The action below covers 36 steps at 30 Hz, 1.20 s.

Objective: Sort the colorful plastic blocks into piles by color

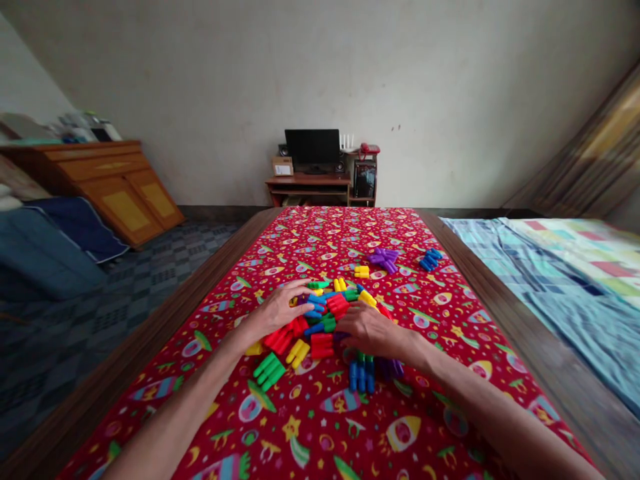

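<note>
Plastic pieces under two hands, viewed from where I stood. Near: a green piece (269,371) lay at left and a near blue piece (361,377) at right, on the red cloth (280,417) over the surface (155,333). Middle: the pile (338,305), colours mixed; the work seemed at an early stage, most pieces apparently left to handle. Left hand (274,310): thumb and fingers parted, tips at a middle blue piece (316,305); I could not tell whether they clamped it. Right hand (370,328): fingers curled down into the pile, tips hidden, grip undeterminable. Far: a yellow piece (361,272), a purple cluster (383,259) and, at right, a far blue piece (431,259) lay apart from the pile, perhaps already set aside.
</note>
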### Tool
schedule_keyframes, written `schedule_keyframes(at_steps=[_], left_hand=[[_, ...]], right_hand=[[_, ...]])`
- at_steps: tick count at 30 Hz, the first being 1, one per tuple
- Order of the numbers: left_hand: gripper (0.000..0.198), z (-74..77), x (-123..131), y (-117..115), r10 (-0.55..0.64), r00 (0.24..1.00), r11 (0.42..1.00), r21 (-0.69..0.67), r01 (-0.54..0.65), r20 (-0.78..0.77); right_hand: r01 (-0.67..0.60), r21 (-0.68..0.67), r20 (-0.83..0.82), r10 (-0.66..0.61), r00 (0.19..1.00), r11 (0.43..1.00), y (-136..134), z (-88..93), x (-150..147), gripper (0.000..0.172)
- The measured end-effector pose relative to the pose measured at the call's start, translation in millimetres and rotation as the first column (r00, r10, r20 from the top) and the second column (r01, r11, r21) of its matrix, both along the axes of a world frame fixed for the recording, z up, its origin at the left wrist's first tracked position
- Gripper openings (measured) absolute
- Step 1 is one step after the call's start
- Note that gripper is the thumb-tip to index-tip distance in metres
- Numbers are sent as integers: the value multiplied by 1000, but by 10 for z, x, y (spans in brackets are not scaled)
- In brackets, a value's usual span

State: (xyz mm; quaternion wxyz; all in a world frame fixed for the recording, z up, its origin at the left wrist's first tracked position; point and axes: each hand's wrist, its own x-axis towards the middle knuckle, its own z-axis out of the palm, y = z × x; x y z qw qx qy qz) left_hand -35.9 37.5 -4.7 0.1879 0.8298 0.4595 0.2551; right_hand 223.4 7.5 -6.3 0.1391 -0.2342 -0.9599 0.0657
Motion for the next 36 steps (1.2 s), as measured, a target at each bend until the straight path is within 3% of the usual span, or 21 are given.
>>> schedule_keyframes(at_steps=[3,6,8,10,12,14,16,18,21,25,28,32,34,36], left_hand=[[42,18,-62,-4,8,1000,1000,-13,-8,-9],[37,23,-102,10,17,998,998,-52,-20,-54],[34,36,-95,13,26,997,998,-49,-29,-70],[33,63,-66,4,48,996,999,-18,-50,-78],[34,96,-32,-13,79,993,997,15,-77,-90],[32,122,-6,-29,94,991,995,27,-91,-92],[28,132,6,-33,101,993,995,13,-101,-60],[27,135,9,-25,123,992,992,-11,-123,7],[31,164,8,-16,158,980,987,-36,-155,123],[39,249,6,-43,194,954,980,-98,-176,229],[42,256,4,-64,186,937,973,-190,-133,295],[49,202,55,-77,203,882,951,-301,-73,425],[52,189,125,-95,237,843,942,-326,-79,482],[55,183,211,-123,266,814,937,-336,-93,516]], right_hand=[[70,-23,-279,-74,957,997,115,167,138,21],[315,-49,-500,-296,814,948,317,321,417,26],[549,-89,-552,-500,667,831,480,337,681,32],[728,-184,-571,-675,467,660,637,283,980,41],[800,-306,-567,-774,282,516,761,193,1269,47],[804,-387,-546,-815,194,451,843,103,1489,48],[807,-404,-507,-840,195,431,900,32,1595,44],[809,-387,-443,-859,258,443,959,-24,1583,37],[814,-344,-322,-873,367,469,1083,-92,1426,27],[826,-317,-248,-881,402,466,1226,-143,1221,27],[835,-283,-231,-878,419,473,1215,-88,1180,26],[890,-71,-162,-885,436,451,1063,172,1134,29],[846,-47,-219,-832,511,532,944,330,997,32],[685,-138,-304,-689,658,715,778,446,742,37]])
